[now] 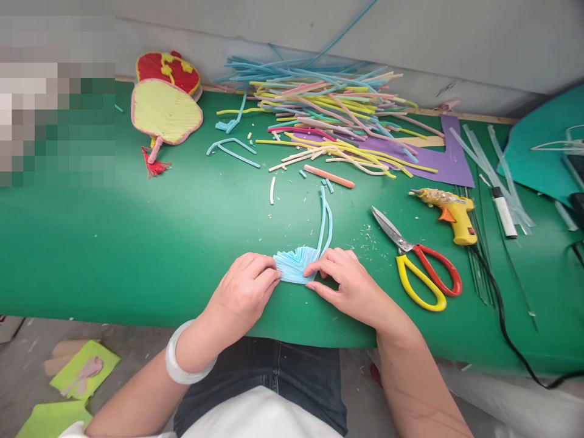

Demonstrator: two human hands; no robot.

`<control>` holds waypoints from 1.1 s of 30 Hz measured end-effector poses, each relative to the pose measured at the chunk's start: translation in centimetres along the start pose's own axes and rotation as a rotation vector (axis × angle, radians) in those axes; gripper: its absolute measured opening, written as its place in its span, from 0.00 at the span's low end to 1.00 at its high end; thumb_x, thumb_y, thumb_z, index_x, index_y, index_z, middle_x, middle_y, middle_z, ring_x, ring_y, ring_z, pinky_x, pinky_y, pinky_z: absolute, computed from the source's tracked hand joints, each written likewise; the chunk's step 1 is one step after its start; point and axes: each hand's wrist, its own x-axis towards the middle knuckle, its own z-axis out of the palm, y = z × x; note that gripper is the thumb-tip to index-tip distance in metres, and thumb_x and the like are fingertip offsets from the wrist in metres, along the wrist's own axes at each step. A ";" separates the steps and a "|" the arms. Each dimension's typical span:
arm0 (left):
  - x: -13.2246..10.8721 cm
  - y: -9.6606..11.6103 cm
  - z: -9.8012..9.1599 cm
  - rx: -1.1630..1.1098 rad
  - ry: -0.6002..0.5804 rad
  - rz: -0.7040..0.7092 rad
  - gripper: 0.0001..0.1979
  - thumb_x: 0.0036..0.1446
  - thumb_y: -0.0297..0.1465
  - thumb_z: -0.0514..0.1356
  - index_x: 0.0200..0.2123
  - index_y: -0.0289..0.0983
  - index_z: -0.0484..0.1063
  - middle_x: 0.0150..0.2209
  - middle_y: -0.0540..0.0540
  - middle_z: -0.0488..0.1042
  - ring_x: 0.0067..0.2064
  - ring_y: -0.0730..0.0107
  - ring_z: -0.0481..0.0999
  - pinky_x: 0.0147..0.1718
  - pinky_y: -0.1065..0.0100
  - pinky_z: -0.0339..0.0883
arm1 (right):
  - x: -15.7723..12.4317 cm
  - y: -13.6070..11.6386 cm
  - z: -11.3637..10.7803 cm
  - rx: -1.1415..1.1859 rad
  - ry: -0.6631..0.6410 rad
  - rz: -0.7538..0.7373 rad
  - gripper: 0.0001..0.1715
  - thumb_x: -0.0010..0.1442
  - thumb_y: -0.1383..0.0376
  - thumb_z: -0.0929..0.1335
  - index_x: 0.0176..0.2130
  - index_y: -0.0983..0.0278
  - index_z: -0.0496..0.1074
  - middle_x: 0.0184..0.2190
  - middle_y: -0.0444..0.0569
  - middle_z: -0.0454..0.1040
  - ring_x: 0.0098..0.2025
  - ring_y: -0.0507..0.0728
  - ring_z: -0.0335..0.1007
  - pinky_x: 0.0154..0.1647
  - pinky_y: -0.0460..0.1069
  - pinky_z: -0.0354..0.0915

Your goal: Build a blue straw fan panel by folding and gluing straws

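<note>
A light blue fan-shaped piece of pipe cleaners (pixel 294 267), laid side by side in ridges, is at the table's near edge. Its left end is pinched between the thumb and fingers of my left hand (pixel 249 283). At its right end, my right hand (pixel 344 280) grips it, index finger on the face and thumb at the lower edge. Two long blue pipe-cleaner ends (pixel 325 219) rise from the right side of the piece, away from me. To the right of my right hand lie open-bladed scissors (pixel 406 246) with one red and one yellow handle.
Loose coloured pipe cleaners (pixel 328 109) are heaped at the back, partly over purple sheet (pixel 458 158). A yellow glue gun (pixel 449 213) with a black cord, a white marker (pixel 504 213) and clear glue sticks (pixel 483 161) lie right. Two fan-shaped crafts (pixel 166 112) lie back left.
</note>
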 end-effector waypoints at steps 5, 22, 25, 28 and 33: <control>0.0 0.1 0.1 0.003 0.004 -0.015 0.07 0.65 0.24 0.55 0.36 0.35 0.72 0.40 0.42 0.75 0.41 0.64 0.73 0.42 0.59 0.69 | 0.0 0.0 0.0 0.009 0.000 -0.001 0.05 0.66 0.64 0.68 0.43 0.58 0.72 0.35 0.45 0.71 0.40 0.56 0.66 0.44 0.53 0.57; 0.3 0.4 0.2 -0.022 0.047 -0.075 0.08 0.65 0.23 0.55 0.34 0.38 0.71 0.38 0.45 0.75 0.41 0.65 0.73 0.43 0.59 0.70 | 0.0 0.0 0.0 -0.013 0.006 -0.005 0.05 0.66 0.63 0.68 0.43 0.57 0.73 0.35 0.46 0.72 0.40 0.57 0.67 0.44 0.53 0.59; 0.3 0.4 0.2 -0.019 0.048 -0.071 0.08 0.64 0.23 0.55 0.33 0.37 0.71 0.38 0.45 0.75 0.40 0.65 0.73 0.42 0.59 0.70 | 0.0 0.0 0.0 -0.003 0.002 0.003 0.05 0.66 0.63 0.68 0.43 0.58 0.73 0.35 0.46 0.71 0.40 0.57 0.67 0.44 0.53 0.58; 0.4 0.5 0.2 -0.015 0.052 -0.065 0.09 0.64 0.23 0.55 0.32 0.37 0.71 0.37 0.45 0.75 0.40 0.65 0.73 0.42 0.59 0.70 | 0.0 -0.1 0.0 0.005 0.000 0.008 0.04 0.66 0.64 0.68 0.43 0.58 0.72 0.35 0.45 0.71 0.40 0.57 0.66 0.44 0.53 0.58; 0.5 0.5 0.2 -0.006 0.048 -0.062 0.10 0.65 0.23 0.55 0.31 0.37 0.70 0.37 0.45 0.75 0.39 0.66 0.72 0.41 0.59 0.69 | 0.0 -0.1 0.0 0.001 0.001 0.009 0.04 0.66 0.64 0.68 0.43 0.58 0.72 0.35 0.46 0.71 0.40 0.57 0.66 0.44 0.53 0.58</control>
